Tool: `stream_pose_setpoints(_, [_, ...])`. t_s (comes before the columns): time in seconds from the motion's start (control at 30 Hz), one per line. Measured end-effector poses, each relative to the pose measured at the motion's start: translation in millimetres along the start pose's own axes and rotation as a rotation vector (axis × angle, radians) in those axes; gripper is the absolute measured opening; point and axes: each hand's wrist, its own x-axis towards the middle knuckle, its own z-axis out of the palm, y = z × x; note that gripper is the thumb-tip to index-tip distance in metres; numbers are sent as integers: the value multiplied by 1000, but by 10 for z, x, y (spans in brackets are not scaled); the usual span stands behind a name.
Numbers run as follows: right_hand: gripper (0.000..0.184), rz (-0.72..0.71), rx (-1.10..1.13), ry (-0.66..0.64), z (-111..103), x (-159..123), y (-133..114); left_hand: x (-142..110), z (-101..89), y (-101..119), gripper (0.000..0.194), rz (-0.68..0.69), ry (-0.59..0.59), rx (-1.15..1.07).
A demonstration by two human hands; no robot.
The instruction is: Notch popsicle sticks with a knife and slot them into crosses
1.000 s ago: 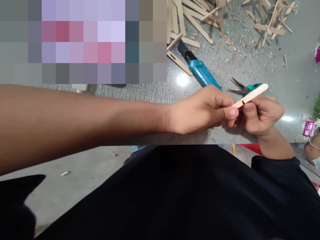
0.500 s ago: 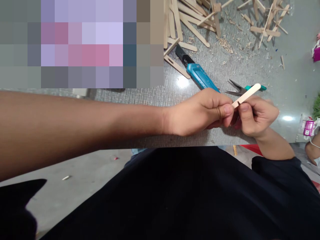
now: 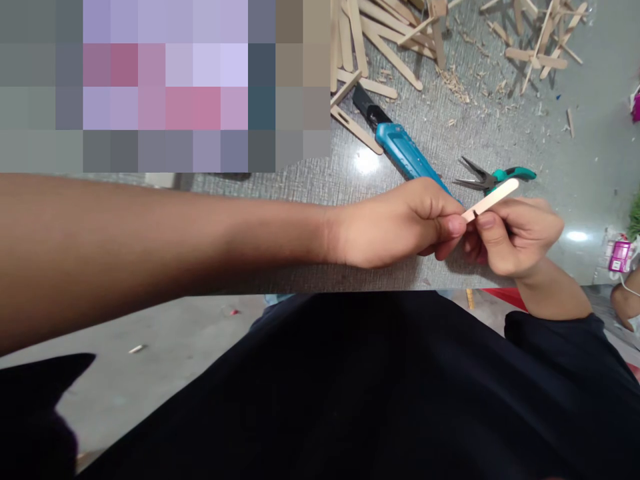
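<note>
A wooden popsicle stick (image 3: 495, 199) with a small dark notch in its edge slants up to the right between my hands. My left hand (image 3: 400, 223) pinches its lower left end between thumb and curled fingers. My right hand (image 3: 523, 233) is closed around its middle, the thumb just by the notch and the fingers behind. A blue utility knife (image 3: 405, 150) lies on the table beyond my left hand, its end partly hidden by it. Needle-nose pliers (image 3: 493, 179) with green handles rest just behind the stick, jaws open.
Many loose popsicle sticks (image 3: 393, 57) are piled at the back. Joined sticks (image 3: 537, 60) stand farther right, with wood shavings (image 3: 453, 83) between. The grey table's (image 3: 300, 283) front edge runs close to my body. Another person's arm (image 3: 627, 303) shows at the right edge.
The stick has tilted flatter, its free end dropping slightly. My left fingers have shifted a little on its lower end. The view has moved slightly; knife and pliers lie as before.
</note>
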Motion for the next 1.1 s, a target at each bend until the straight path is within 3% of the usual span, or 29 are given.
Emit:
stream_pose_setpoints(0.27, [20, 9, 118, -87, -46, 40, -20, 11, -34, 46, 47, 5, -35, 47])
stream_pose_setpoints(0.5, [30, -32, 4, -111, -61, -15, 45, 35, -49, 47, 44, 7, -74, 81])
stream_pose_setpoints(0.83, [23, -21, 73, -122, -51, -19, 20, 19, -27, 98, 44, -78, -56, 175])
stream_pose_setpoints(1.1, [22, -127, -16, -78, -57, 24, 67, 15, -7, 48, 43, -4, -18, 168])
